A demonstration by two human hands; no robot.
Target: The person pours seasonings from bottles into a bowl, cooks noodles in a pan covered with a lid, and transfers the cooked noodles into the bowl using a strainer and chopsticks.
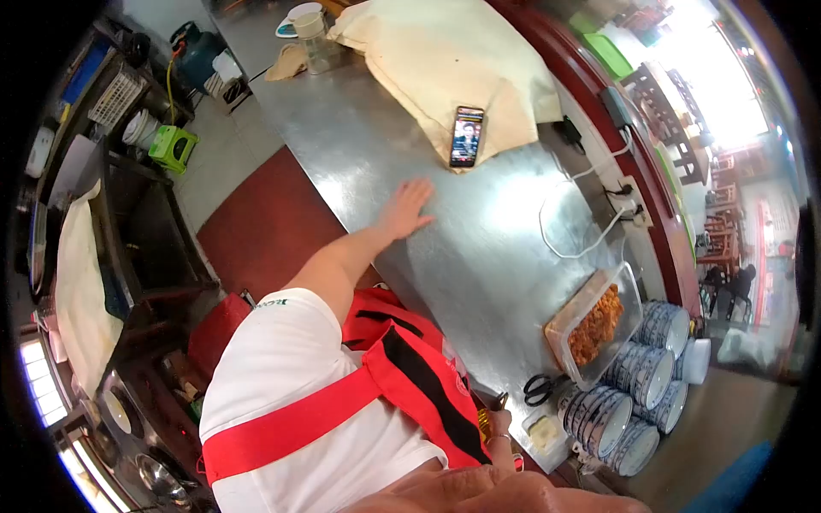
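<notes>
The left hand (409, 209) has its grip wide, palm down and fingers apart, over the metal tabletop (513, 256) (I cannot tell whether the palm touches it). Just beside its fingertips, a lit phone (467, 137) lies on the edge of a cream sheet (428, 51). The right hand (499, 426) sits low by the red apron (428, 385), partly hidden; its fingers look curled near a small dark item (500, 400), but whether they hold it is unclear. Black-handled scissors (539, 391) lie near it.

The countertop (462, 256) is smooth, glossy metal; on it lie matt cream cloth (453, 56) and a clear plastic tub (620, 340).
</notes>
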